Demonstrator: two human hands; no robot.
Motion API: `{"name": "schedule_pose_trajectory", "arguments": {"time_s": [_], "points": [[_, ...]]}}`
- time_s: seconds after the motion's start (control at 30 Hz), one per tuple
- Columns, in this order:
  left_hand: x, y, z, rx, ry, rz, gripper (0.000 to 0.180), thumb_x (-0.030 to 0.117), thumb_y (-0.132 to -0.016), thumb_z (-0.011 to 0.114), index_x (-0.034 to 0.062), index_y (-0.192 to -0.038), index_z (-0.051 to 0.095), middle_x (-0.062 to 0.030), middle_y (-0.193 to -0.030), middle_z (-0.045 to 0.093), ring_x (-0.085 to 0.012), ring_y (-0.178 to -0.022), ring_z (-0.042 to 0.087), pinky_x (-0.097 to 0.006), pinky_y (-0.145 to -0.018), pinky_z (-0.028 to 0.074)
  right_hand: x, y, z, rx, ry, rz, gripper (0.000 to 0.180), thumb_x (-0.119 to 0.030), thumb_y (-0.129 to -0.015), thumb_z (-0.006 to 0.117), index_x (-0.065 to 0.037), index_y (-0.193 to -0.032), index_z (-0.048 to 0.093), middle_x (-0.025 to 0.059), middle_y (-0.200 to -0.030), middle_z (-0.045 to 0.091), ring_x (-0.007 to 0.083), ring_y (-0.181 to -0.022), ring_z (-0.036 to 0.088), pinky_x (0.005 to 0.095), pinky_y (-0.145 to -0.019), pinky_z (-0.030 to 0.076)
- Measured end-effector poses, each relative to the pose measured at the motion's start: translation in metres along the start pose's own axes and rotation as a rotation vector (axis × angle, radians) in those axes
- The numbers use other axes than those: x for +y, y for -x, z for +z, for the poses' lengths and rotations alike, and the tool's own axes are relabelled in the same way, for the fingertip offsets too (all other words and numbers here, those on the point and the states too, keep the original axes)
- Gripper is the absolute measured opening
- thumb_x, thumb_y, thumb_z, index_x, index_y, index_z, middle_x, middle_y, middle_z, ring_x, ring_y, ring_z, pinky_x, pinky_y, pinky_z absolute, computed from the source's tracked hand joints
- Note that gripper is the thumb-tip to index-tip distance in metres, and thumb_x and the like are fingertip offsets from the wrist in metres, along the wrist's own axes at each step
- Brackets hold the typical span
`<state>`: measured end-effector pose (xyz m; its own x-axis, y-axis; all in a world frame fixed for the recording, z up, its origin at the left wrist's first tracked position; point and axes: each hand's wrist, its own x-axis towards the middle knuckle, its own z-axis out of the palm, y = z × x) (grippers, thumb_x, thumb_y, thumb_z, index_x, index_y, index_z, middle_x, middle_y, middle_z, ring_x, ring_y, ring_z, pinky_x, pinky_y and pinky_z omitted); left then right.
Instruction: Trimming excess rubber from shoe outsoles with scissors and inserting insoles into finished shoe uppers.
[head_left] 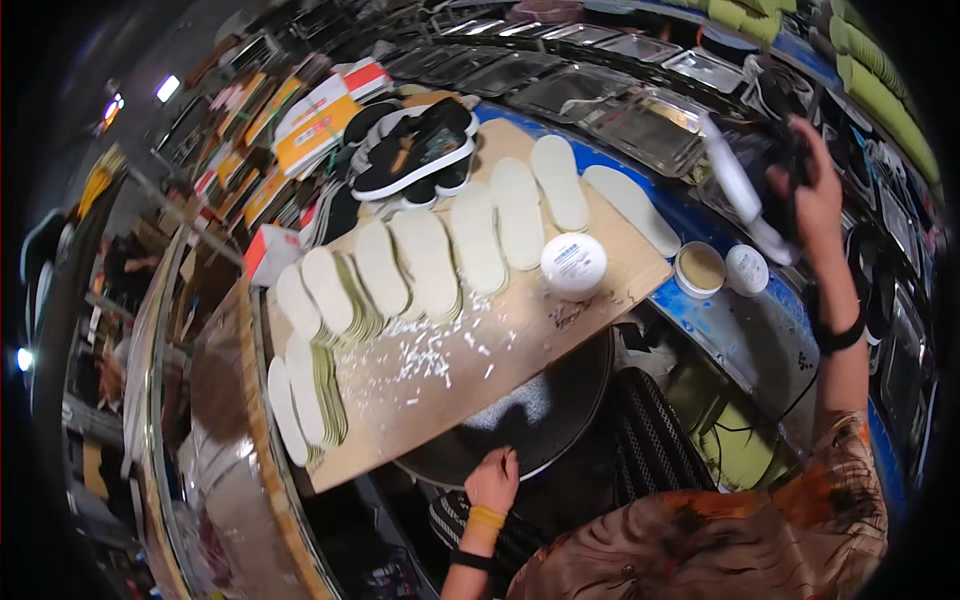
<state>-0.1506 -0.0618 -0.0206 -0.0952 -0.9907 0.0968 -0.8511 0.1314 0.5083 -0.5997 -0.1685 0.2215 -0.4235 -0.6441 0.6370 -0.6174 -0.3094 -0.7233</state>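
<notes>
Sneaker (pixel 737 178), dark above with a smooth white sole, is clasped in the right hand (pixel 818 180), up and well apart from the left. To handle it well, grip the firmer body of the shoe, leave the white sole untouched by the fingers, and lift it clear of the tray rims. Nearest the body, the left hand (pixel 493 482) is loosely curled and seems to hold nothing; it could steady the shoe's other end. Beyond it lies a flat tan board (pixel 385 420), sprinkled with curly white scraps (pixel 430 358), then matte cream insoles (pixel 424 260), long and rounded, in green-edged stacks. Between the hands stands a round white tub (pixel 573 264). Farther out, shallow, shiny metal trays (pixel 645 128) run past the right hand.
</notes>
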Motion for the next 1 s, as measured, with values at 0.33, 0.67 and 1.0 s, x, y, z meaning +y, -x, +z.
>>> {"name": "schedule_pose_trajectory", "arguments": {"time_s": [0.33, 0.67, 1.0], "points": [[0.036, 0.021, -0.068, 0.552, 1.411, -0.484, 0.030, 0.028, -0.090, 0.047, 0.0043, -0.107, 0.051, -0.0078, -0.096, 0.057, -0.0149, -0.082, 0.054, -0.031, -0.072, 0.044, -0.156, 0.250, 0.139, -1.323, 0.032, -0.771, 0.059, -0.019, -0.075, 0.057, -0.018, -0.128, 0.031, 0.0082, -0.075, 0.060, 0.0250, -0.061, 0.061, 0.0381, -0.044, 0.047], [-0.009, 0.048, -0.107, 0.389, 0.085, -0.335, 0.029, 0.028, -0.078, 0.062, -0.0002, -0.084, 0.061, -0.0182, -0.074, 0.060, -0.0338, -0.069, 0.059, -0.042, -0.061, 0.047, -0.146, 0.287, 0.147, -1.400, -0.123, -0.265, 0.057, -0.019, -0.070, 0.066, -0.014, -0.121, 0.042, 0.0142, -0.095, 0.059, 0.0310, -0.084, 0.061, 0.0388, -0.064, 0.049], [-0.012, -0.009, -0.059, 0.216, -0.235, -0.229, 0.034, 0.026, -0.080, 0.050, -0.0012, -0.065, 0.061, -0.0239, -0.068, 0.059, -0.0406, -0.066, 0.059, -0.048, -0.062, 0.048, -0.044, 0.258, 0.106, -1.174, -0.692, 0.857, 0.054, -0.008, -0.075, 0.066, -0.005, -0.122, 0.039, 0.0068, -0.072, 0.058, 0.0112, -0.047, 0.054, 0.0222, -0.038, 0.040]]}}
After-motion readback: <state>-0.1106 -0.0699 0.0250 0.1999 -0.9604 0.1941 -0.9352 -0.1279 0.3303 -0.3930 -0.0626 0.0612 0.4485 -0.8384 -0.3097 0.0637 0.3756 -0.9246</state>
